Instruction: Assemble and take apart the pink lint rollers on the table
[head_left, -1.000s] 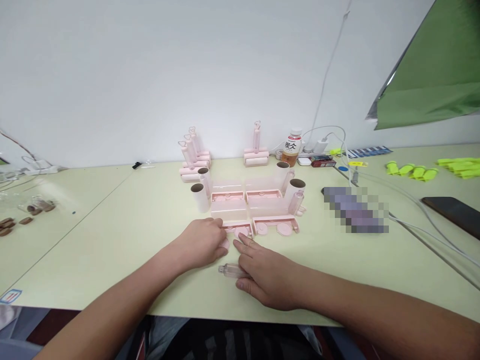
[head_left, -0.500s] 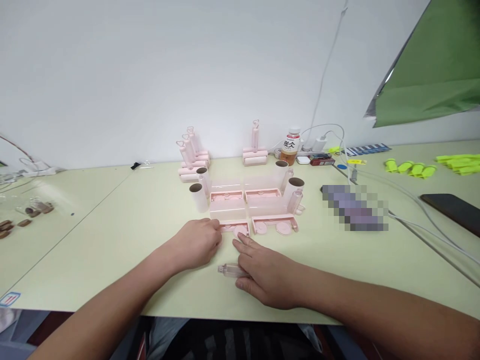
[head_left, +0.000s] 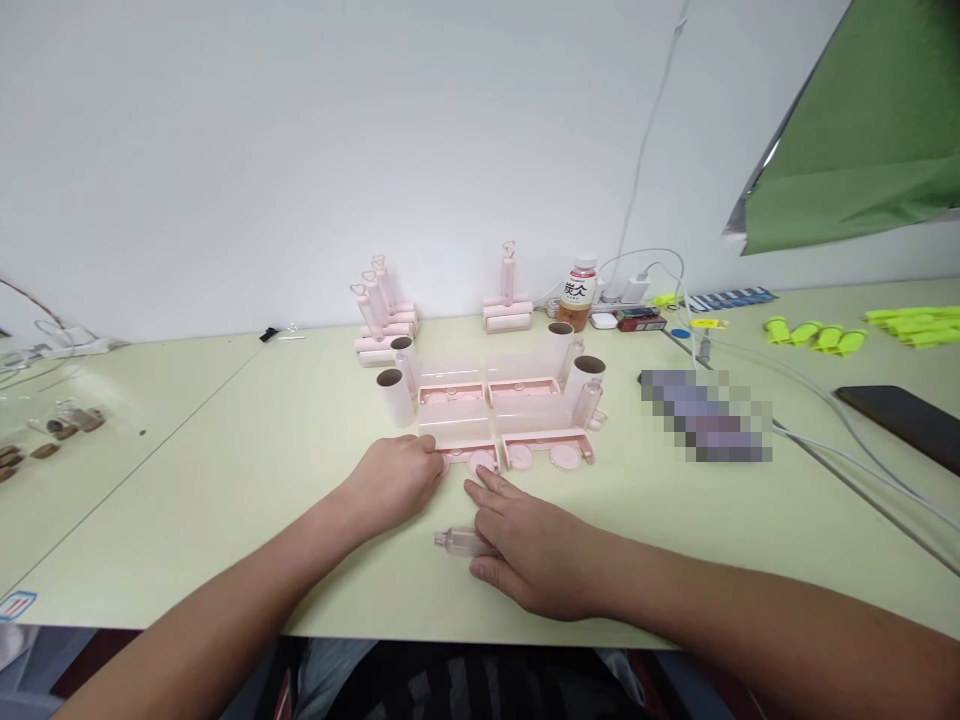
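Observation:
My left hand (head_left: 397,480) is closed at the left end of the front-left pink lint roller cover (head_left: 469,455), its fingertips partly hidden. My right hand (head_left: 532,550) lies palm down, with thumb and index finger on either side of a clear plastic handle (head_left: 454,541). Its other fingers reach toward the round pink disc (head_left: 481,461) at that cover. A second pink cover (head_left: 547,450) lies to the right. Adhesive rolls with brown cores, such as this roll (head_left: 589,372), stand on both sides behind.
Assembled pink lint rollers (head_left: 508,300) stand by the wall, beside a drink bottle (head_left: 576,295). A phone (head_left: 900,420), white cables (head_left: 840,470) and yellow-green pieces (head_left: 814,335) are on the right. Brown pieces (head_left: 45,450) lie at far left on the table (head_left: 187,480).
My left hand has shifted very slightly at the cover's left end. My right hand and the clear handle stay in place; the view has moved a little.

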